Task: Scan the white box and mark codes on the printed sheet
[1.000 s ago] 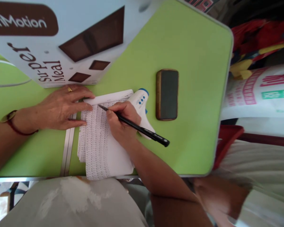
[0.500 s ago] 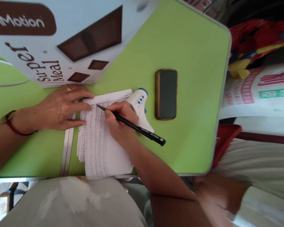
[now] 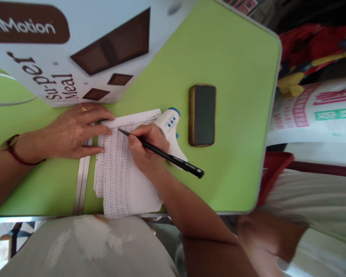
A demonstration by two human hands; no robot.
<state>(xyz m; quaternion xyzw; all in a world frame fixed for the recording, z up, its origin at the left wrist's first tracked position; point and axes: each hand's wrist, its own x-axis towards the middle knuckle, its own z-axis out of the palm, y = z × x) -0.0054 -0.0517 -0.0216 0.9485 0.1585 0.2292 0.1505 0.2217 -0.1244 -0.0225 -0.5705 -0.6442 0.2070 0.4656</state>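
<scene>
On the left, we see the left hand (image 3: pixel 75 132), its fingers spread apart and resting at the left edge of the written paper (image 3: pixel 118 177), on the near part of the tabletop (image 3: pixel 239 57). To its right, the right hand (image 3: pixel 150 148) has fingers clamped on the black pen (image 3: pixel 174 159), tip at the far lines; writing, we judge, is in hand. The next move calls for steady paper and small strokes, we think.
</scene>
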